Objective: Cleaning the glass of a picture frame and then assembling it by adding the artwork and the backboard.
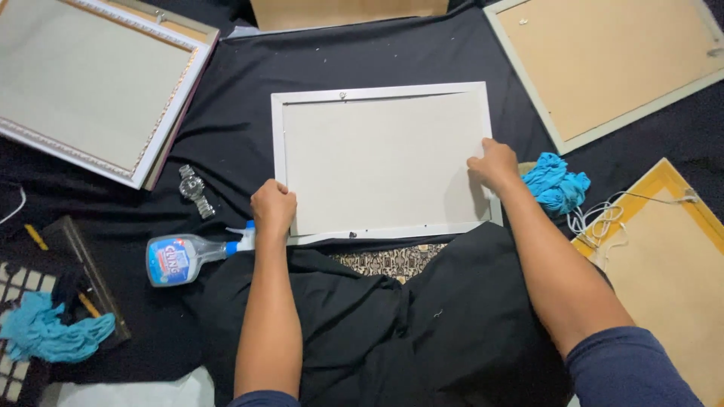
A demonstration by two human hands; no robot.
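- White picture frame [383, 162]: lying flat, back side up, at the middle of the black cloth [362, 56]; pale grey backing board inside a narrow white border, small metal hanger at the middle of its top rail, a few dark specks along the bottom rail.
- Left hand [273, 207]: clenched over the frame's lower left corner, gripping the left rail.
- Right hand [494, 164]: fingers curled, gripping the frame's right rail about midway down.
- Spray bottle [185, 258]: on its side just left of the left hand, clear body with a blue label and blue-white nozzle pointing toward the frame.
- Wristwatch [195, 190]: metal band, lying above the bottle, near the frame's left edge.
- Blue rag [556, 183]: bunched just right of the right hand, white string [599, 222] beside it.
- Ornate white frame [90, 83]: at the cloth's top left corner.
- Frame with tan backing [611, 64]: top right corner.
- Yellow-edged frame [667, 249]: right edge.
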